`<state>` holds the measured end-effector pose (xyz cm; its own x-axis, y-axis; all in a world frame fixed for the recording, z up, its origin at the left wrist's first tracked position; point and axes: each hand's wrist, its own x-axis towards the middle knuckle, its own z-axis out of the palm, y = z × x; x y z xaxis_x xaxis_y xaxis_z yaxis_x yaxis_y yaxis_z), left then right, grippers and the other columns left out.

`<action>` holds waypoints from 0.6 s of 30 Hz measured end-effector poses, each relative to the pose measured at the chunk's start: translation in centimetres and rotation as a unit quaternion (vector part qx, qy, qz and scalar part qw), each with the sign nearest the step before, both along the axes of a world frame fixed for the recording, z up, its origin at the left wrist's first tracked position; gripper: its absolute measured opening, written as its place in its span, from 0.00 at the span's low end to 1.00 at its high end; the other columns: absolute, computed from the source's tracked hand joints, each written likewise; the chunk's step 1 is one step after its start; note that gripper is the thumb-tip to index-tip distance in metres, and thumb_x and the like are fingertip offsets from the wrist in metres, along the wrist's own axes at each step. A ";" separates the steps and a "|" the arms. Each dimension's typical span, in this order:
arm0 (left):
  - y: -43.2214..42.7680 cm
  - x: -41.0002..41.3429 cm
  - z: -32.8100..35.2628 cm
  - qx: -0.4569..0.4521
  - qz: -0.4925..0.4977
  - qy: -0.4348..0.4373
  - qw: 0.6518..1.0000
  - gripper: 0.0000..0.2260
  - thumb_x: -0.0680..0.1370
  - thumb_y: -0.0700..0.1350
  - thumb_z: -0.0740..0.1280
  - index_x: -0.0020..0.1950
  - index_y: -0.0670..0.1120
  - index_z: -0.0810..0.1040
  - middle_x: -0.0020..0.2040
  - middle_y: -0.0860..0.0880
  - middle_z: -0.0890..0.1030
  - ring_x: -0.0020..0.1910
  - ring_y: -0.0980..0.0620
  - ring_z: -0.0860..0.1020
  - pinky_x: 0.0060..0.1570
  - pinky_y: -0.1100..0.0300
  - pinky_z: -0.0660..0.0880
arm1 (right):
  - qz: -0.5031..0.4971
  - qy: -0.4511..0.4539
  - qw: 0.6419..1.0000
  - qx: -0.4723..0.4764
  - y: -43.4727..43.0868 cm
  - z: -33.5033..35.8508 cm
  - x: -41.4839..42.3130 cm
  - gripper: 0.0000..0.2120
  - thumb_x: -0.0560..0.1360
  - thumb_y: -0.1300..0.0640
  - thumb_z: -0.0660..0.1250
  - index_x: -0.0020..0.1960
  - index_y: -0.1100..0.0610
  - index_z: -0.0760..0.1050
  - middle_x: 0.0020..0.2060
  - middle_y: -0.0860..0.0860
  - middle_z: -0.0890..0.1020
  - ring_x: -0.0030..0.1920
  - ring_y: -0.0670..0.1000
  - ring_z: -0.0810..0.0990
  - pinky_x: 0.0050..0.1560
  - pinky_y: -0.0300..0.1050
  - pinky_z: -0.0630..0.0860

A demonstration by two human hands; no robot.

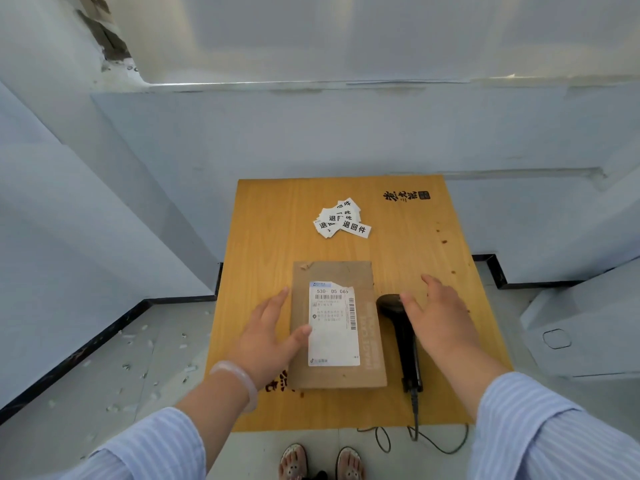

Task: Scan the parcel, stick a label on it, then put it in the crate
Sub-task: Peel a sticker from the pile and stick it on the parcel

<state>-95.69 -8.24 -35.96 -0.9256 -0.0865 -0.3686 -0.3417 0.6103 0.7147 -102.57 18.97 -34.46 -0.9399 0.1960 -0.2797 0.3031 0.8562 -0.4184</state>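
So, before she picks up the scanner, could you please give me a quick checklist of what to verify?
1. Parcel lies flat on the table, shipping label with barcodes facing up: ok.
2. Left hand steadies the parcel, thumb on its left edge: ok.
3. Scanner lies just right of the parcel, within reach: ok.
4. Right hand is open over the scanner, not yet gripping it: ok to grasp.
5. Sticker pile waits at the far side of the table: ok.
6. Crate for the parcel: not in view, cannot tell.
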 end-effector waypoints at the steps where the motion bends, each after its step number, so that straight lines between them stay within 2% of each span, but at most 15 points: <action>1: -0.3 -1.2 0.2 -0.009 0.004 0.016 1.000 0.34 0.75 0.64 0.63 0.77 0.61 0.53 0.77 0.52 0.60 0.73 0.49 0.64 0.69 0.44 0.67 | 0.014 0.005 1.000 0.003 -0.1 0.3 -1.1 0.28 0.78 0.39 0.58 0.74 0.50 0.63 0.67 0.55 0.73 0.66 0.57 0.72 0.63 0.55 0.73; 3: -0.8 -4.1 0.7 -0.011 0.015 0.053 0.998 0.29 0.77 0.61 0.62 0.76 0.57 0.60 0.75 0.52 0.63 0.71 0.50 0.67 0.68 0.48 0.68 | 0.046 0.003 0.999 0.006 -0.6 0.5 -3.6 0.25 0.78 0.42 0.59 0.72 0.51 0.67 0.67 0.54 0.73 0.66 0.57 0.71 0.64 0.55 0.73; 6: -1.2 -9.1 1.1 0.003 0.015 0.079 0.997 0.22 0.79 0.55 0.63 0.73 0.54 0.67 0.70 0.52 0.69 0.64 0.54 0.72 0.61 0.59 0.69 | 0.079 -0.009 0.997 -0.002 -2.0 0.2 -7.3 0.22 0.78 0.45 0.62 0.70 0.50 0.70 0.67 0.53 0.73 0.65 0.55 0.72 0.63 0.52 0.73; 11: -1.2 -16.4 -0.8 -0.028 -0.052 0.070 0.996 0.17 0.80 0.50 0.64 0.69 0.54 0.73 0.64 0.52 0.75 0.57 0.57 0.75 0.54 0.62 0.69 | 0.124 -0.016 0.992 0.003 -4.7 -2.4 -12.8 0.19 0.78 0.49 0.64 0.69 0.49 0.72 0.63 0.52 0.75 0.61 0.54 0.75 0.59 0.51 0.74; 14: -0.8 -19.6 -2.9 -0.065 -0.114 0.069 0.989 0.17 0.80 0.48 0.63 0.69 0.54 0.73 0.66 0.52 0.75 0.57 0.56 0.76 0.55 0.64 0.68 | 0.133 -0.028 0.991 0.012 -5.7 -4.6 -15.2 0.20 0.78 0.49 0.63 0.70 0.49 0.71 0.62 0.52 0.74 0.59 0.54 0.74 0.59 0.52 0.74; 18: -0.1 -22.3 -5.1 -0.136 -0.208 0.089 0.964 0.16 0.81 0.44 0.61 0.69 0.49 0.74 0.70 0.48 0.73 0.67 0.49 0.71 0.67 0.62 0.61 | 0.123 -0.029 0.992 0.020 -6.2 -6.9 -17.5 0.21 0.78 0.50 0.63 0.71 0.49 0.69 0.62 0.54 0.73 0.62 0.56 0.72 0.61 0.54 0.73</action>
